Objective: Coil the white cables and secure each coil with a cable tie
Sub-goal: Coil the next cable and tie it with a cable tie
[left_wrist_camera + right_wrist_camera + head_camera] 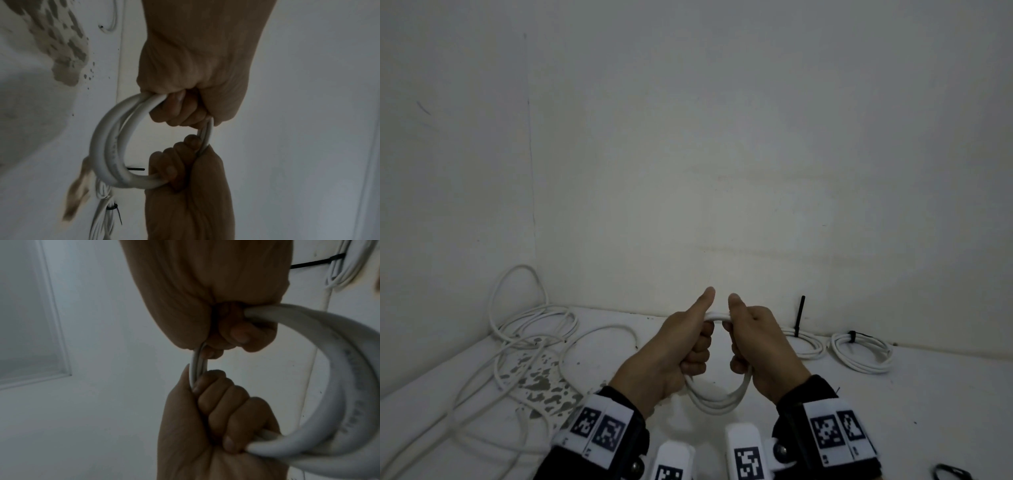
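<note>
Coil (717, 397) between our fists, lifted over bench (893, 404) | left grip (674, 349) and right grip (760, 346) both curled tight round coil, thumbs up | tied coils (861, 353) right of right grip | loose cable (530, 342) left of left grip

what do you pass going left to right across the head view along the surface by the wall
loose white cables → left hand → right hand, both gripping the coil → tied coil with upright black cable tie → second tied coil
</note>
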A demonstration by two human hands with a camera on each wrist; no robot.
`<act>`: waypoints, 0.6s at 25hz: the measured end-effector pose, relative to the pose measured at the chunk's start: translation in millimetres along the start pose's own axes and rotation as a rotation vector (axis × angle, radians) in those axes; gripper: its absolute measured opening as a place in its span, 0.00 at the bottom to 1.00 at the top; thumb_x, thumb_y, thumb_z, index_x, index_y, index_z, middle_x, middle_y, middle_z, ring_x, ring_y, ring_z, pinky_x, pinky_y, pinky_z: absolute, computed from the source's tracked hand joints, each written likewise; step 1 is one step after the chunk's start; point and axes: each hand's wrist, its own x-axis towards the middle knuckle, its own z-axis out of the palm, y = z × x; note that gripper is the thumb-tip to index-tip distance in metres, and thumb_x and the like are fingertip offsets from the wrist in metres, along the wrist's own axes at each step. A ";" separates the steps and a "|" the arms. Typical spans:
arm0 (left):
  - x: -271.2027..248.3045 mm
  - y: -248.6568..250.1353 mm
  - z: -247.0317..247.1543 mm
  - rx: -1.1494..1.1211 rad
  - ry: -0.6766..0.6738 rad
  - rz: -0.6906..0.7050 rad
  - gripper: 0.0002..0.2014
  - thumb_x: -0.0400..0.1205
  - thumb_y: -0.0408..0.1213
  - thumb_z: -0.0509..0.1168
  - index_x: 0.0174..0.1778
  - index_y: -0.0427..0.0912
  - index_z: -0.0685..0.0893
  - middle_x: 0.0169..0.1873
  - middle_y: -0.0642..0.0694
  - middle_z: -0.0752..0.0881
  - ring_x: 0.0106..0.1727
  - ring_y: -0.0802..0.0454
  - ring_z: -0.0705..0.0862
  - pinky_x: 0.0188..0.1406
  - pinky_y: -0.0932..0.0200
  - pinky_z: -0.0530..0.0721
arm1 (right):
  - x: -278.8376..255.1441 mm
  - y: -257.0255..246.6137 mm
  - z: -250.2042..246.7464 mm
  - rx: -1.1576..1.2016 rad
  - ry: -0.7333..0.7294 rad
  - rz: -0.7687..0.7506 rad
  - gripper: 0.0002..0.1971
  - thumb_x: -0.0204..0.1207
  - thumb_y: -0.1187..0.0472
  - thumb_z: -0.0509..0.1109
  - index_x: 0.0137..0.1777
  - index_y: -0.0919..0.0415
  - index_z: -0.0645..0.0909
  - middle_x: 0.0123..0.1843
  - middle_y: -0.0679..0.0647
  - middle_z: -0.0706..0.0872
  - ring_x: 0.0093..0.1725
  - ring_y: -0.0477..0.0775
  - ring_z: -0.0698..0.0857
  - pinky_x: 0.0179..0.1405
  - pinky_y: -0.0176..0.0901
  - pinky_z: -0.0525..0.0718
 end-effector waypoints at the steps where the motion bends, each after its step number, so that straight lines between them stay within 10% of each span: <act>1: 0.4 -0.4 1.7 -0.005 0.013 0.021 0.28 0.84 0.61 0.60 0.23 0.48 0.64 0.20 0.51 0.58 0.20 0.55 0.54 0.17 0.64 0.54 | -0.2 1.4 0.4 0.019 0.001 0.008 0.24 0.90 0.49 0.53 0.34 0.62 0.72 0.24 0.49 0.60 0.20 0.47 0.60 0.18 0.37 0.65; 6: 0.8 -7.8 11.2 0.019 -0.004 0.040 0.24 0.89 0.50 0.54 0.26 0.47 0.65 0.19 0.51 0.59 0.19 0.55 0.54 0.19 0.63 0.53 | -4.9 5.6 -21.6 0.031 -0.106 0.093 0.30 0.89 0.42 0.53 0.41 0.68 0.80 0.24 0.56 0.74 0.22 0.53 0.78 0.28 0.48 0.85; 10: 1.8 -19.8 29.3 0.020 -0.028 0.020 0.26 0.90 0.51 0.53 0.25 0.47 0.64 0.20 0.51 0.58 0.20 0.55 0.53 0.19 0.64 0.52 | -9.6 4.1 -75.1 -0.299 -0.047 0.143 0.31 0.83 0.31 0.50 0.55 0.57 0.83 0.48 0.60 0.91 0.47 0.57 0.88 0.49 0.51 0.86; 15: 6.6 -32.0 70.9 0.032 -0.069 -0.025 0.25 0.89 0.54 0.55 0.26 0.45 0.66 0.17 0.52 0.59 0.17 0.56 0.54 0.17 0.66 0.53 | -42.8 -1.3 -180.1 -0.646 -0.118 0.247 0.29 0.86 0.36 0.54 0.49 0.61 0.85 0.38 0.56 0.89 0.33 0.54 0.85 0.34 0.43 0.82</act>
